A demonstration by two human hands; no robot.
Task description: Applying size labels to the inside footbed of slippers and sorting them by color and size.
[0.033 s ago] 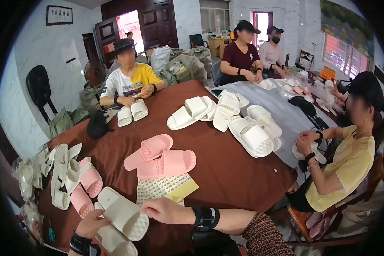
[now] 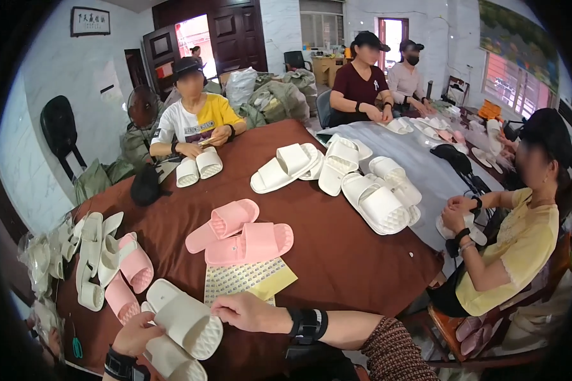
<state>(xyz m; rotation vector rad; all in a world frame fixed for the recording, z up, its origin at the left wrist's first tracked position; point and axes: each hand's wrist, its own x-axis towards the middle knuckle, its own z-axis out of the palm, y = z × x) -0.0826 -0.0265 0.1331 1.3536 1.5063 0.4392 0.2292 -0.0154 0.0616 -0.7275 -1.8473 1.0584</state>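
Observation:
Two cream-white slippers lie in front of me at the table's near edge. My left hand (image 2: 135,334) is closed at the side of them, thumb and fingers pinching an edge of the upper slipper (image 2: 183,317). At that slipper's right side, my right hand (image 2: 243,311) is closed in a pinch, its fingertips by the strap. Whatever is between those fingertips is too small to make out. Just beyond lies a sheet of small printed stickers (image 2: 238,279), its yellowish backing partly bare. A pair of pink slippers (image 2: 251,244) rests against the sheet's far edge.
More pink slippers (image 2: 135,265) and white slippers (image 2: 90,267) lie at the left, near green-handled scissors (image 2: 77,346). White slippers (image 2: 375,203) are grouped at the far right of the brown cloth (image 2: 337,273). Co-workers sit across and to the right. A black cap (image 2: 147,185) lies far left.

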